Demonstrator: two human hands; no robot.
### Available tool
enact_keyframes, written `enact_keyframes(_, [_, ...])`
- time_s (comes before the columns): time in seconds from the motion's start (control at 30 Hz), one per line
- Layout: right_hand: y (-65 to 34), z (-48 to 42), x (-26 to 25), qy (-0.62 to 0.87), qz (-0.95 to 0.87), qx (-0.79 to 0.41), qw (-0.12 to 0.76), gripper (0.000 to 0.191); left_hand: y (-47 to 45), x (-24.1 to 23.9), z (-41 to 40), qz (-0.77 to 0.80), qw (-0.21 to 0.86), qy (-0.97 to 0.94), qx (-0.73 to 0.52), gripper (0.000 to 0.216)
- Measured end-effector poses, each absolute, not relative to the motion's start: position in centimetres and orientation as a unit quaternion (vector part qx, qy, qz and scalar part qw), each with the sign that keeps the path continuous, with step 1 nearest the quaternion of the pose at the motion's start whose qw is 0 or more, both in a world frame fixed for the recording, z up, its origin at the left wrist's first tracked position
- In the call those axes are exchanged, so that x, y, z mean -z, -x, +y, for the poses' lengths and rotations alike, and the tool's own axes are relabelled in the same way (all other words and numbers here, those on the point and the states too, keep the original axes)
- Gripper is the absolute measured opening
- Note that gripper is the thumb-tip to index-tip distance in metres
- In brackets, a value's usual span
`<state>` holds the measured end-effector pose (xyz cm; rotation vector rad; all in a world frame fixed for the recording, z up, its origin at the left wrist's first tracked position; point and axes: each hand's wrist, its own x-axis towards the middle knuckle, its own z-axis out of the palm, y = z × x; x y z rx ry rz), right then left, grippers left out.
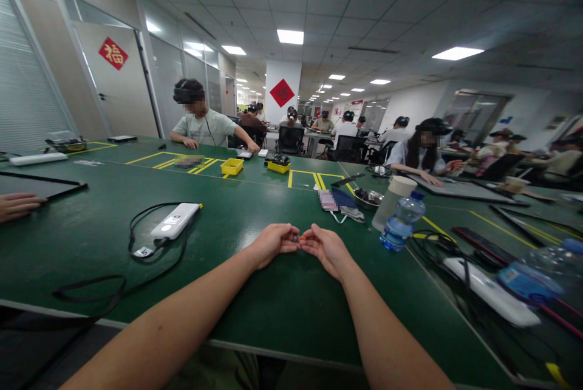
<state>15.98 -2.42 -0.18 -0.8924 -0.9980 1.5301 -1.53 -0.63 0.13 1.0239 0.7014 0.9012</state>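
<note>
My left hand (276,245) and my right hand (325,249) meet fingertip to fingertip just above the green table (246,317). Pinched in the left fingers is a tiny dark grey piece (295,239), its kind too small to tell. Between the right fingertips sits a small orange piece (303,238), touching or nearly touching the grey one. Fingers partly cover both pieces. To the left of my hands lies a white power bank (177,221) with a black cable.
Right of my hands stand a water bottle (403,223) and a frosted cup (392,203), near a metal bowl (368,198) and a grey cloth (351,214). Yellow trays (232,166) sit farther back. Co-workers sit around the table; another person's hand (20,205) rests at the left edge.
</note>
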Motion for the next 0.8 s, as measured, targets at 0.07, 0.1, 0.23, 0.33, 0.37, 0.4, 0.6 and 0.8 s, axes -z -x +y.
enact_keyframes(0.07, [-16.0, -2.4, 0.3, 0.38, -0.438, -0.627, 0.521, 0.019, 1.5, 0.0, -0.7, 0.316, 0.709, -0.486, -0.401, 0.024])
enact_keyframes(0.1, [-15.9, -2.4, 0.4, 0.386, -0.449, -0.619, 0.516, 0.016, 1.4, 0.1, -0.7, 0.317, 0.703, -0.498, -0.398, 0.023])
enact_keyframes(0.23, [-15.9, -2.4, 1.0, 0.427, -0.493, -0.581, 0.487, 0.014, 1.1, 0.6, -0.8, 0.337, 0.682, -0.528, -0.378, 0.023])
enact_keyframes(0.33, [-15.9, -2.4, 1.2, 0.447, -0.514, -0.564, 0.467, 0.013, 1.1, 0.8, -0.8, 0.353, 0.668, -0.541, -0.368, 0.021])
enact_keyframes(0.37, [-16.0, -2.4, 1.2, 0.449, -0.514, -0.562, 0.467, 0.013, 1.1, 0.8, -0.8, 0.357, 0.664, -0.546, -0.366, 0.021])
enact_keyframes(0.4, [-16.0, -2.5, 1.1, 0.45, -0.512, -0.562, 0.469, 0.014, 1.2, 0.9, -0.7, 0.361, 0.66, -0.549, -0.364, 0.021])
enact_keyframes(0.6, [-16.0, -2.7, 0.6, 0.419, -0.497, -0.592, 0.477, 0.019, 1.3, 0.8, -0.6, 0.352, 0.669, -0.544, -0.365, 0.022])
enact_keyframes(0.8, [-16.0, -2.6, -0.1, 0.349, -0.422, -0.65, 0.527, 0.036, 1.5, -0.1, -0.8, 0.301, 0.699, -0.506, -0.407, 0.023])
